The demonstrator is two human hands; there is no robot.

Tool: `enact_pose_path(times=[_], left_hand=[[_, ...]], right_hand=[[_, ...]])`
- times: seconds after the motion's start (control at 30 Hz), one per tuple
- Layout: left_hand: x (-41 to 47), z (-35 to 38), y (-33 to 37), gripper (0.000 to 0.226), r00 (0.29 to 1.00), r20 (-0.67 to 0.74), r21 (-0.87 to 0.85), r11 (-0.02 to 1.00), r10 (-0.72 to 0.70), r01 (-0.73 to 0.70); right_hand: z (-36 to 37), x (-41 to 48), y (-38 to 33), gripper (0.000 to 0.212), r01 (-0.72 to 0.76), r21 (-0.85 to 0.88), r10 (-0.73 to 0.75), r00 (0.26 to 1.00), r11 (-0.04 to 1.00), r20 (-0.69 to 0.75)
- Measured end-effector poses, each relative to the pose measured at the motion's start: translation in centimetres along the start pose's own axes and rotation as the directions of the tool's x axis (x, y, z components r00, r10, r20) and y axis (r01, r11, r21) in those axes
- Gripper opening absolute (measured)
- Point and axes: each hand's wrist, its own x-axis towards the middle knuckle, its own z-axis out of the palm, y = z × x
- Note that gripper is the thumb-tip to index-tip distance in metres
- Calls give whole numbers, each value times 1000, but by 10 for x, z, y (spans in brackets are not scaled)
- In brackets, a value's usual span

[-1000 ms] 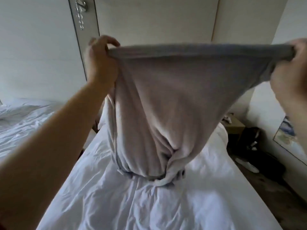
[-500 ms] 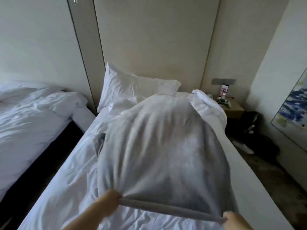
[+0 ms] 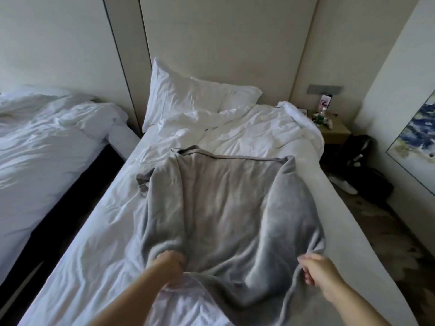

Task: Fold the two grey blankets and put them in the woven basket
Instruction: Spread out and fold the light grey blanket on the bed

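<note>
— While the grey blanket (image 3: 226,208) lies spread on the bed (image 3: 94,255) in the middle of the frame, we find both hands low at its near edge. The left hand (image 3: 170,262) grips a bunch of cloth, and the right hand (image 3: 317,269) pinches the gathered right corner. How do we rate the step?

— We judge it to be laying flat ahead of the first fold. To do it well, we draw the near corners apart and toward us until the ridges down the centre go. We then straighten the turned-over flap at the far left corner, so the edges meet squarely.

— And against the earlier views?

— One second back, we record the blanket held high across the top of the frame, hanging in a bundle. Half a second back, it billows over the bed, its hem taut between the hands. Now it rests on the sheet, far hem short of the pillow (image 3: 188,95), near edge slack. We see neither the woven basket nor a second blanket.
</note>
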Motion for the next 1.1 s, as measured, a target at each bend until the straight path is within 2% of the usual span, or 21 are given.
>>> enact_pose_path(times=[0.03, 0.07, 0.1, 0.17, 0.2, 0.23, 0.3, 0.37, 0.4, 0.47, 0.53, 0.6, 0.67, 0.7, 0.77, 0.8, 0.83, 0.9, 1.0, 1.07, 1.1], left_hand=[[-3, -10, 14, 19, 999, -25, -283, 958, -45, 37], [-11, -23, 32, 29, 994, 53, -510, 853, -92, 106], [-20, -33, 51, 42, 974, 219, -691, 694, -63, 200], [-34, -48, 85, 74, 839, 486, -832, 423, 246, 358], [-42, -54, 100, 85, 756, 496, -866, 312, 426, 392], [-48, -57, 112, 85, 719, 432, -898, 183, 544, 401], [-59, -68, 134, 66, 809, 281, -927, -71, 516, 368], [-63, -72, 145, 35, 944, 157, -938, -255, 291, 235], [-63, -72, 145, 23, 978, 109, -941, -300, 176, 159], [-66, -75, 137, 13, 997, 49, -949, -309, 52, 62], [-73, -80, 127, 10, 999, 12, -971, -237, 32, 20], [-88, -88, 121, 13, 993, 24, -998, -54, 118, 30], [-105, -100, 116, 12, 969, 61, -991, 129, 240, 30], [-113, -107, 114, 10, 951, 64, -980, 199, 301, 3], [-126, -124, 105, 14, 923, 50, -947, 312, 381, -77], [-132, -134, 98, 15, 924, 34, -933, 342, 381, -107], [-136, -143, 91, 15, 935, 3, -925, 356, 355, -132], [-141, -159, 73, 14, 968, -96, -943, 291, 230, -163], [-144, -180, 48, 12, 970, -242, -969, -60, 3, -241], [-141, -190, 38, 20, 922, -334, -886, -268, -199, -379], [-138, -194, 34, 26, 873, -373, -823, -324, -313, -467]], right_hand=[[7, -7, -22, 21, 53, 173, -49, 998, 984, -28], [17, -20, -46, 20, 93, 307, -93, 996, 947, -14], [27, -38, -68, 18, 111, 407, -145, 988, 907, 52], [49, -77, -91, 16, 120, 472, -278, 918, 873, 281], [58, -95, -97, 18, 136, 441, -319, 871, 887, 373], [65, -108, -98, 19, 163, 382, -330, 841, 910, 427], [72, -122, -92, 19, 239, 276, -343, 832, 931, 436], [68, -123, -87, 21, 265, 220, -335, 854, 939, 398], [64, -121, -85, 23, 262, 202, -321, 870, 944, 375], [58, -115, -81, 32, 273, 183, -320, 892, 944, 320], [60, -107, -79, 39, 372, 103, -386, 881, 923, 274], [67, -98, -80, 50, 548, -88, -518, 824, 832, 231], [73, -89, -85, 57, 711, -255, -669, 703, 656, 241], [76, -85, -89, 55, 786, -283, -738, 616, 550, 276], [84, -80, -96, 28, 877, -291, -798, 472, 382, 376], [86, -78, -100, 9, 884, -311, -779, 459, 350, 427], [85, -77, -104, 8, 865, -341, -742, 495, 369, 452], [80, -67, -110, 23, 788, -409, -673, 610, 460, 418], [71, -53, -118, 34, 728, -518, -654, 663, 450, 364], [67, -47, -122, 31, 692, -575, -596, 701, 436, 391], [65, -44, -122, 28, 666, -587, -560, 731, 460, 391]])
